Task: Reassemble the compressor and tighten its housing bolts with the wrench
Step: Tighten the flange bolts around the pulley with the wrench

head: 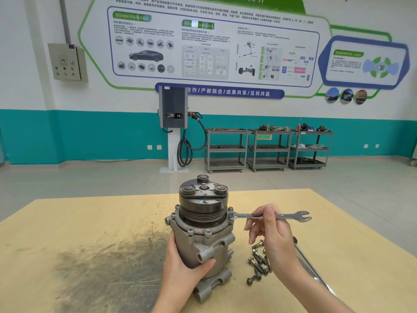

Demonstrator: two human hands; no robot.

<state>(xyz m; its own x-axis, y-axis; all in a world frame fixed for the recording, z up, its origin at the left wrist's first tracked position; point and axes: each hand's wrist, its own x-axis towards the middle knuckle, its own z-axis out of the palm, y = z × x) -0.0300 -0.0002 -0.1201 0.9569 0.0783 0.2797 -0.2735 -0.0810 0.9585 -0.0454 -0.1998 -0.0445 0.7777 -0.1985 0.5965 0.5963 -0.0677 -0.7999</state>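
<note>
Tightening stage, by the look: compressor [203, 227] upright on table [90, 222], steadied in left hand [185, 265]; right hand [270, 229] gripping wrench [270, 216] seated on a housing bolt [230, 216]; next, a steady level swing.

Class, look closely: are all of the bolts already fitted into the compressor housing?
No: several loose bolts lie on the table right of the compressor, below the right hand holding the wrench.

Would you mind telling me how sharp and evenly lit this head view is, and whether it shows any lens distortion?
Head view: soft, even light; the grey metal compressor and silver combination wrench are sharp; the wall poster's small print is blurred; wide-angle bowing curves the teal wall band.
</note>
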